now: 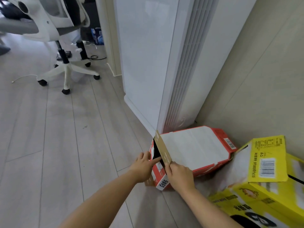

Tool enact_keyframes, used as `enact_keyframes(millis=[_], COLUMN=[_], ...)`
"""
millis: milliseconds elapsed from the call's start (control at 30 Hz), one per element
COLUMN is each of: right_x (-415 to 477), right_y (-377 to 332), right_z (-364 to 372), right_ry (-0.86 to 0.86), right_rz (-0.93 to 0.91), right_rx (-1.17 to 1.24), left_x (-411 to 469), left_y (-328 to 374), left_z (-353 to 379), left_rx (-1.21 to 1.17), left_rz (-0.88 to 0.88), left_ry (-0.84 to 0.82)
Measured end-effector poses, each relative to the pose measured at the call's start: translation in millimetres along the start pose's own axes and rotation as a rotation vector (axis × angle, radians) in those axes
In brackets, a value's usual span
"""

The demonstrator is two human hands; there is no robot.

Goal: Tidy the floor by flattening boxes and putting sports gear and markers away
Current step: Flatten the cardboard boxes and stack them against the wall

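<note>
Left index finger (pixel 156 160) is straight and pokes into the dark open end; the other left hand (pixel 142 168) fingers are spread against the end panel. Can't tell if that finger hooks an inner flap or just rests on the edge, as the opening is in shadow. Right fingertips (pixel 167 167) pinch the lower corner of the brown flap (pixel 162 148), which stands up. The right hand (pixel 180 176) sits on the top near edge.

The red box (pixel 194 148) lies on its side on the floor (pixel 65 145), in the corner between the air-conditioner column (pixel 148 63) and the wall (pixel 263 79). The yellow box (pixel 263 191) is just beside it and not yet flattened.

Step looks like opening the end to collapse it. My suggestion:
- fold every end flap fully out first
- drag the box clear of the corner for room
- push opposite long edges so it folds along its creases, not across a panel
</note>
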State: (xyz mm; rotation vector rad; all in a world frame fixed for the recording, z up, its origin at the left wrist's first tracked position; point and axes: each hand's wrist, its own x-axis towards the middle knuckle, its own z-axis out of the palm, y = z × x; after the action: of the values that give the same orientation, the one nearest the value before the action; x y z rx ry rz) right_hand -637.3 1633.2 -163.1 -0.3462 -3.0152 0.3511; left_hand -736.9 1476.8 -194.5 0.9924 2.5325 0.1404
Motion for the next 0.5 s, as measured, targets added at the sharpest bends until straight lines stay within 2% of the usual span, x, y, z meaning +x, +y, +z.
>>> enact_keyframes(millis=[200,300,500], right_x=[-2.6,-1.7,-3.5], right_y=[-3.9,-17.6,-53.1], right_z=[7.3,10.5,28.1], right_ry=[0.004,-0.002,-0.059], right_rz=[-0.012,-0.039,-0.062], right_rx=[-0.026,0.0,0.036], left_x=[-3.7,-24.3,-56.3], left_y=[-7.9,-23.0,-65.6], left_z=[4.4,11.6,44.5], left_rx=[0.05,0.049,0.252], left_rz=[0.001,0.02,0.26], left_ry=[0.135,0.148,0.144])
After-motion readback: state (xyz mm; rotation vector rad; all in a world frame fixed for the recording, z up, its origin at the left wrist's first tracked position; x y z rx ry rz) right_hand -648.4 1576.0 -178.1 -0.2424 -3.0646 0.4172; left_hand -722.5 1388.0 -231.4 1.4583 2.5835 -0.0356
